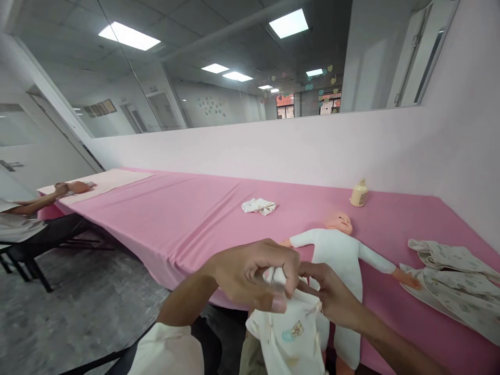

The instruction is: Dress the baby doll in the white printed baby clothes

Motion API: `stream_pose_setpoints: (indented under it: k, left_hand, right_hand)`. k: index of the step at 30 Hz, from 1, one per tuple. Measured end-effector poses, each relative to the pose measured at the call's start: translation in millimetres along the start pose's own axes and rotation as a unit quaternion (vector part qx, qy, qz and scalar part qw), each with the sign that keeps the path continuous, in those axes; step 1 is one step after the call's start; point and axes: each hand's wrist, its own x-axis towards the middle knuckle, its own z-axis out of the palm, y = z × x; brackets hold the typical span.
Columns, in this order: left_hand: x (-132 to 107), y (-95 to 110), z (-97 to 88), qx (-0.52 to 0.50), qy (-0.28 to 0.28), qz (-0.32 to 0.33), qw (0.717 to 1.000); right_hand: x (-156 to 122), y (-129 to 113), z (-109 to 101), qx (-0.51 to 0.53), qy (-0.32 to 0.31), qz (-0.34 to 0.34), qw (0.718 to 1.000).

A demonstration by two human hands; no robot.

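My left hand [260, 273] is closed, its fingers curled round a bunched part of a small white baby shirt [295, 338]. The shirt has a little printed animal picture on the front and hangs down over my lap; its lower end runs out of view. My right hand [332, 294] pinches the same fabric from the other side, close against my left fingertips. Behind my hands a baby doll [338, 255] in a white bodysuit lies face up on the pink-covered table [203, 208], arms spread. My hands and the shirt hide part of its body.
A folded printed cloth [259, 206] lies mid-table. At the back stands a cream pump bottle [359, 194]. Patterned baby clothes [457, 281] lie at right beside the doll's hand. Far left, another person [23, 219] sits handling a doll [80, 186] on a pale mat [113, 179].
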Motion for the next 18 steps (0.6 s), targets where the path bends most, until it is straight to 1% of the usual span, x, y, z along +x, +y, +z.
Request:
stream_pose_setpoints:
  k: [2, 3, 5, 7, 10, 13, 15, 17, 18]
  left_hand:
    - [-4.1, 1.5, -2.8, 0.043, 0.041, -0.02, 0.998]
    - [-7.1, 1.0, -5.3, 0.068, 0.067, -0.033, 0.995]
    - [-13.3, -1.9, -11.2, 0.121, 0.121, -0.062, 0.983]
    - [-17.8, -5.3, -15.7, 0.176, 0.163, -0.093, 0.966]
    - [-20.2, -9.2, -17.9, 0.27, 0.186, -0.122, 0.937]
    - [-20.4, -13.3, -18.8, 0.364, 0.207, -0.142, 0.897]
    - [-19.4, -19.2, -19.4, 0.396, 0.23, -0.174, 0.872]
    - [-15.2, -29.7, -16.8, 0.394, 0.233, -0.211, 0.863]
    - [-11.4, -36.9, -13.0, 0.387, 0.224, -0.218, 0.867]
  right_hand:
    - [-1.3, -4.7, -5.8, 0.01, -0.008, 0.011, 1.0]
    - [-2.0, -6.1, -10.7, 0.017, 0.009, 0.017, 1.0]
    - [-3.0, -7.2, -23.0, 0.01, 0.076, 0.022, 0.997]
    - [-3.6, -7.7, -35.8, -0.013, 0.125, 0.024, 0.992]
    - [-5.1, -10.4, -50.9, -0.045, 0.168, 0.03, 0.984]
    - [-7.9, -14.9, -60.8, -0.034, 0.209, 0.055, 0.976]
    - [-9.2, -17.2, -65.3, -0.02, 0.245, 0.072, 0.967]
    - [-9.1, -19.0, -67.1, -0.013, 0.267, 0.079, 0.96]
    - [-8.4, -19.9, -66.5, -0.012, 0.266, 0.081, 0.96]
